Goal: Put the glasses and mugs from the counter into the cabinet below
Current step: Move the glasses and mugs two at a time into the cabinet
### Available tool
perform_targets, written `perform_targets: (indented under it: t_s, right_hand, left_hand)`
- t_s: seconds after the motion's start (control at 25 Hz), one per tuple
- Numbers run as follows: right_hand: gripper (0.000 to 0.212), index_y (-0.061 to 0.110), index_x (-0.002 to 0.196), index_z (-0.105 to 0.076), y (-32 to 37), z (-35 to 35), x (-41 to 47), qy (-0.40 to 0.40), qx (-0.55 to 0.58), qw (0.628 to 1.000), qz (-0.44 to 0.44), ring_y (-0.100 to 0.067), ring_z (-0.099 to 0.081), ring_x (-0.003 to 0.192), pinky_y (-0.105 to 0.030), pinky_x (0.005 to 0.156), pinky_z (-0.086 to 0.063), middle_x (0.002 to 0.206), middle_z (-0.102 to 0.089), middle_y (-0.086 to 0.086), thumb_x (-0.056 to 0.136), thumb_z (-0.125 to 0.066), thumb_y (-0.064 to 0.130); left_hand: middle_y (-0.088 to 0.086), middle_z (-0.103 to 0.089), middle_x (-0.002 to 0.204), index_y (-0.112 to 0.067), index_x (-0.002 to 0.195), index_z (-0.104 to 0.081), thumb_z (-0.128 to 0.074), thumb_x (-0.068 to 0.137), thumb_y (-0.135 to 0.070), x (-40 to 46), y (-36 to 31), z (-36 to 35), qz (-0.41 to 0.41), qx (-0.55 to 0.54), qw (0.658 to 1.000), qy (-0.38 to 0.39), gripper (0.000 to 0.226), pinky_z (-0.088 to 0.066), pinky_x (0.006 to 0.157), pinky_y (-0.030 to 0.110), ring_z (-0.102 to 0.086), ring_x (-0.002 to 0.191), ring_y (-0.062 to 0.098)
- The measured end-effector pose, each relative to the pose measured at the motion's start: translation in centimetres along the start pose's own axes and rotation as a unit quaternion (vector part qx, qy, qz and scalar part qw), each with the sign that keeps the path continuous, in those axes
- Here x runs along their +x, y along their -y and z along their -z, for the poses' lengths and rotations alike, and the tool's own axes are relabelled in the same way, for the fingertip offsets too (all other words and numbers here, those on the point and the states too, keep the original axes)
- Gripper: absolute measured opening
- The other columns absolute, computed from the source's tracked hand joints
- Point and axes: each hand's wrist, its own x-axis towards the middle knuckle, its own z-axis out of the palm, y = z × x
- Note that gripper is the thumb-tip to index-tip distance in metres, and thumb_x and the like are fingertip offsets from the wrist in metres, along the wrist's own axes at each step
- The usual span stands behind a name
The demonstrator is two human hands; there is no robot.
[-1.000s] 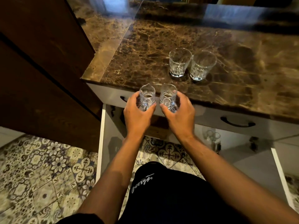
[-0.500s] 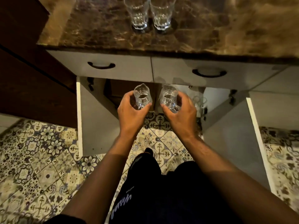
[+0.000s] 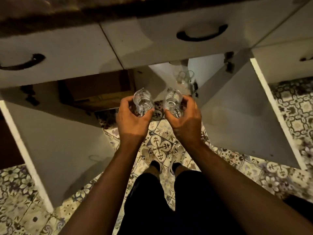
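Fingers [image 3: 124, 106] of our left hand [image 3: 133, 119] curl round one glass mug [image 3: 143, 102], our right hand [image 3: 184, 119] round another [image 3: 173, 101]. Just beyond them, glassware [image 3: 183, 77] sits inside the open cabinet [image 3: 210, 72]; these two remain unplaced.

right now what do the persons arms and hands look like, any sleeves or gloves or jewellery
Both forearms are bare up to the frame's edge: no sleeve shows. The left hand and the right hand wear no gloves, and no ring, watch or bracelet shows on the sides facing the camera. Lower down, the person wears dark trousers and light shoes.
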Motion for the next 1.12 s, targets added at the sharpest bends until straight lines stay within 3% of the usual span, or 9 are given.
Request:
perform_targets:
  t_s: [0.12, 0.32, 0.52, 0.6, 0.76, 0.88, 1.0, 1.04, 1.12]
  right_hand:
    - [0.058, 0.017, 0.126, -0.058, -2.9, -2.0, 1.2, -0.018, -0.024, 0.998, -0.046, -0.014, -0.063, 0.1, -0.034, 0.088, -0.057, 0.113, -0.064, 0.003, 0.077, -0.083, 0.036]
    - [0.058, 0.02, 0.127, -0.056, -9.3, -4.5, 3.2, -0.04, -0.045, 0.997, -0.049, -0.013, -0.063, 0.102, -0.036, 0.089, -0.058, 0.118, -0.063, 0.005, 0.078, -0.082, 0.036]
    - [0.057, 0.021, 0.126, -0.057, -17.6, -8.4, 5.9, -0.02, -0.049, 0.997, -0.051, -0.012, -0.062, 0.105, -0.035, 0.09, -0.057, 0.119, -0.063, 0.005, 0.078, -0.082, 0.036]
    - [0.057, 0.021, 0.126, -0.056, -21.5, -10.2, 7.4, -0.006, -0.05, 0.998, -0.043, -0.011, -0.061, 0.105, -0.03, 0.091, -0.055, 0.119, -0.063, 0.005, 0.078, -0.082, 0.035]
    - [0.058, 0.02, 0.127, -0.058, -30.0, -13.9, 11.1, 0.019, -0.058, 0.998, -0.014, -0.007, -0.061, 0.104, -0.021, 0.088, -0.054, 0.119, -0.064, 0.006, 0.077, -0.083, 0.035]
    - [0.054, 0.019, 0.123, -0.058, -36.0, -17.1, 14.2, 0.015, -0.064, 0.998, -0.001, -0.014, -0.063, 0.103, -0.032, 0.088, -0.057, 0.116, -0.064, 0.002, 0.078, -0.081, 0.036]
    - [0.045, 0.017, 0.116, -0.062, -41.7, -20.9, 18.1, -0.001, -0.034, 0.999, 0.025, -0.017, -0.065, 0.098, -0.036, 0.084, -0.058, 0.109, -0.066, -0.001, 0.078, -0.081, 0.033]
    - [0.044, 0.017, 0.115, -0.063, -42.9, -22.2, 19.3, -0.015, -0.009, 0.999, 0.043, -0.015, -0.066, 0.098, -0.034, 0.085, -0.058, 0.11, -0.066, 0.0, 0.078, -0.083, 0.031]
    - [0.051, 0.014, 0.119, -0.063, -45.8, -25.0, 22.3, -0.049, 0.004, 0.996, 0.076, -0.017, -0.066, 0.103, -0.034, 0.088, -0.059, 0.117, -0.064, -0.003, 0.076, -0.086, 0.03]
  left_hand:
    - [-0.021, -0.061, 0.097, -0.025, 0.113, -0.057, -0.089, 0.073, -0.025, 1.9, 3.2, -2.5, -0.017, 0.002, 1.0, 0.023, 0.051, -0.043, 0.074, 0.0, -0.057, 0.087, -0.015]
    - [-0.011, -0.065, 0.109, -0.028, 0.116, -0.055, -0.087, 0.075, -0.027, 4.4, 8.9, -7.4, -0.026, -0.006, 0.998, 0.051, 0.052, -0.058, 0.089, 0.029, -0.066, 0.101, 0.009]
    - [-0.02, -0.065, 0.105, -0.034, 0.113, -0.056, -0.088, 0.074, -0.021, 7.1, 14.6, -14.2, -0.026, -0.016, 0.997, 0.075, 0.052, -0.047, 0.081, 0.003, -0.061, 0.094, -0.017]
    - [-0.017, -0.067, 0.109, -0.03, 0.116, -0.059, -0.088, 0.074, -0.022, 8.4, 17.7, -17.4, -0.024, -0.008, 0.998, 0.066, 0.052, -0.05, 0.083, 0.007, -0.064, 0.098, -0.011]
    - [-0.006, -0.068, 0.115, -0.026, 0.116, -0.06, -0.088, 0.074, -0.028, 12.1, 24.1, -25.2, -0.011, -0.006, 0.999, 0.035, 0.05, -0.058, 0.092, 0.032, -0.067, 0.107, 0.012]
    - [-0.004, -0.063, 0.104, -0.018, 0.115, -0.064, -0.087, 0.076, -0.028, 14.8, 27.9, -30.4, 0.016, -0.007, 1.0, 0.008, 0.046, -0.053, 0.079, 0.021, -0.066, 0.102, 0.019]
    - [-0.008, -0.063, 0.108, -0.013, 0.125, -0.064, -0.086, 0.078, -0.022, 18.3, 31.9, -35.4, -0.045, -0.008, 0.999, -0.025, 0.053, -0.041, 0.077, -0.003, -0.061, 0.098, 0.006]
    - [-0.01, -0.063, 0.111, -0.015, 0.126, -0.063, -0.087, 0.077, -0.027, 19.6, 33.0, -36.7, -0.063, 0.012, 0.997, -0.036, 0.056, -0.041, 0.079, -0.002, -0.06, 0.1, 0.006]
    - [-0.01, -0.065, 0.112, -0.016, 0.124, -0.065, -0.087, 0.074, -0.033, 22.4, 35.6, -39.7, -0.077, 0.007, 0.994, -0.072, 0.057, -0.053, 0.087, 0.019, -0.063, 0.103, 0.008]
